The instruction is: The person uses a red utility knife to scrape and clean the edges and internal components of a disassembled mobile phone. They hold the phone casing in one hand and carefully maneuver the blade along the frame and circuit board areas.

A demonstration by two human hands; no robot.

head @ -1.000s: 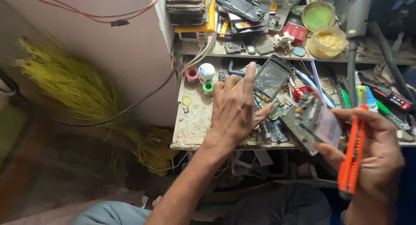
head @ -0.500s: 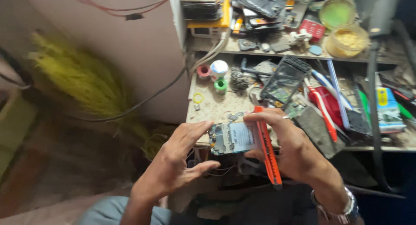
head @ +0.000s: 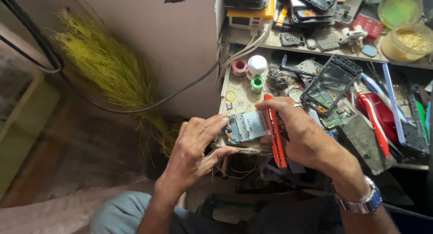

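So the thing in play is a small phone circuit board (head: 249,126) with a pale shield plate on it, held up just over the front edge of the cluttered table (head: 238,100). Its long axis runs roughly left to right, tilted a touch upward toward the right side.

The left hand (head: 195,148) comes in from the lower left, and its grip is narrow: fingertips pinch the left end of the board, thumb tucked underneath. The right hand (head: 303,134) sits on the other end, so the board is bridged between the two, with each hand touching its own short edge.

What matters here is the orange tool (head: 274,131), which looks like a slim screwdriver or pry stick. The right hand's grip is closed on it and on the board's right end at once. The tool runs almost top to bottom, crossing the board's long axis at nearly a right angle, right at the right end. Its upper tip pokes out above the index finger and the long handle hangs down below the palm.

So the right hand is the one nearer the working end; the left just steadies. A black phone frame (head: 331,82) lies on the table just behind the right hand, not touched.
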